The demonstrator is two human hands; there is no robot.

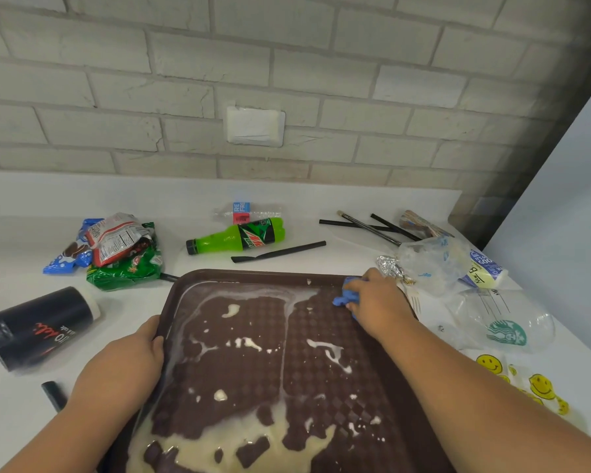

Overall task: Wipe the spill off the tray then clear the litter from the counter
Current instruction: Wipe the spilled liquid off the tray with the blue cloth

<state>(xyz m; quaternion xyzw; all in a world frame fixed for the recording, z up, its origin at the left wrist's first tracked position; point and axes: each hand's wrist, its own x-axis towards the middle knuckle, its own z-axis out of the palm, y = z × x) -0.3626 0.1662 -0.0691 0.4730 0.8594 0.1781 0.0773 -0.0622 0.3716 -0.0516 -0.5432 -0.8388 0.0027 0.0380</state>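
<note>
Green Mtn Dew bottle (239, 237) beyond tray (253, 275); Starbucks-logo cup (506, 331).

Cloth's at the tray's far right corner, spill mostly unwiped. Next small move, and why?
Probably sweep the blue cloth left along the far edge, through the milky streak. The right hand grips it at that corner, the left hand steadies the tray by its left rim, and the biggest pool lies nearest the person.

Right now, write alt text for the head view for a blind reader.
A person's right hand holds a blue cloth on the far right corner of a brown tray streaked with creamy spill, while the left hand grips its left rim. Bottles, wrappers, straws and cups litter the white counter.
</note>
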